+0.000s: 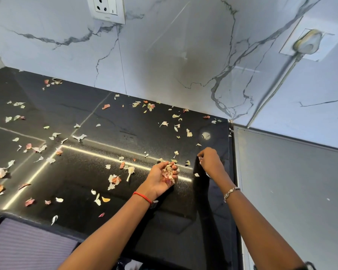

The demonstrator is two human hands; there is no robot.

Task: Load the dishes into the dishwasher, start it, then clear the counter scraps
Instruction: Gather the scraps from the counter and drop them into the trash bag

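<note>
The left hand lay palm-up just above the black counter, its fingers half-curled into a cup around a handful of peels heaped to the brim. The right hand hovered near the counter's right edge, fingers bunched downward and, as far as could be told, pinching a small scrap between the tips. The loose scraps lay thin and papery all over the counter, thickest to the left and along the foot of the marble wall, so the clearing looked barely begun, with most of the mess well apart from both hands.

The cup seemed the weak point: it looked full, and more peels pressed on top could spill over the fingertips and back onto the counter. Peels this light would likely lift or skid under a quick hand or a draught. The right hand worked just beside the seam where the counter met the grey surface, and a careless flick there could push bits into that gap. Pieces tucked against the wall might be missed
</note>
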